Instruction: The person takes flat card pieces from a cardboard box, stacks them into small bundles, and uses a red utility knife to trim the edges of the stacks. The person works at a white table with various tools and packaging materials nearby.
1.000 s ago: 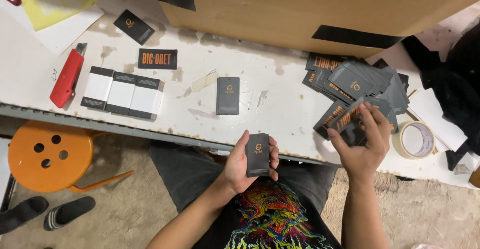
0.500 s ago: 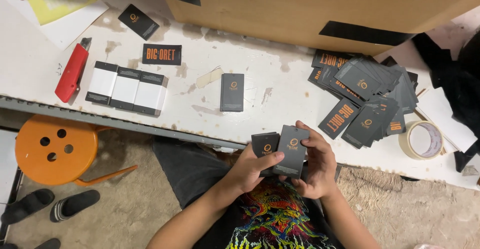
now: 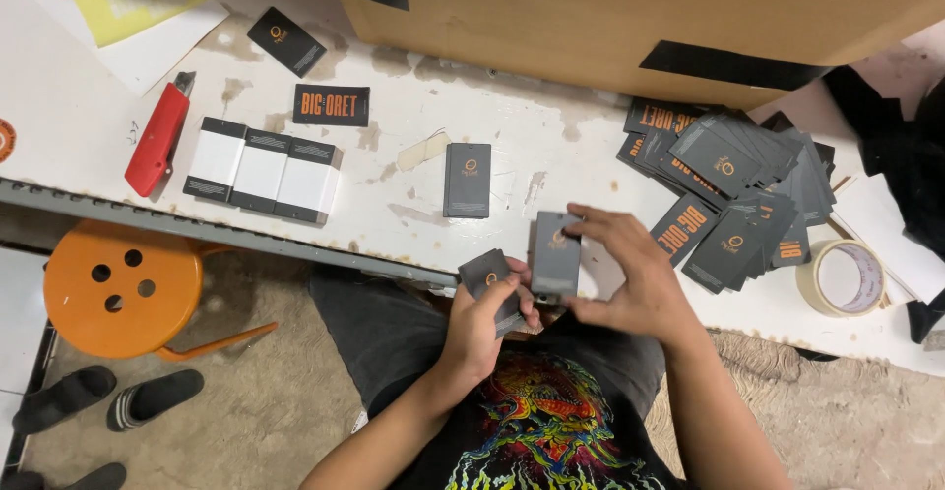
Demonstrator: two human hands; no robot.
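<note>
Hands meet just over the near edge of the white worktable (image 3: 591, 170): the left hand (image 3: 482, 318) is clenched round a small dark grey cardboard box (image 3: 489, 278), and the right hand (image 3: 630, 274) pinches a flat dark grey sleeve with an orange mark (image 3: 556, 256) upright, its left edge just beside the box. One more dark box (image 3: 467, 180) lies alone on the table, far of the hands. At left, three white-faced boxes (image 3: 261, 169) stand in a row, a red utility knife (image 3: 157, 140) beside them, and two single dark cards (image 3: 331, 105) lie farther off. A heap of dark sleeves (image 3: 733, 190), too many to count, spreads at right, near one roll of tape (image 3: 845, 278). One orange stool (image 3: 123, 288) stands below. Since half a second ago, the sleeve has risen clear of the box, which earlier overlapped it.
</note>
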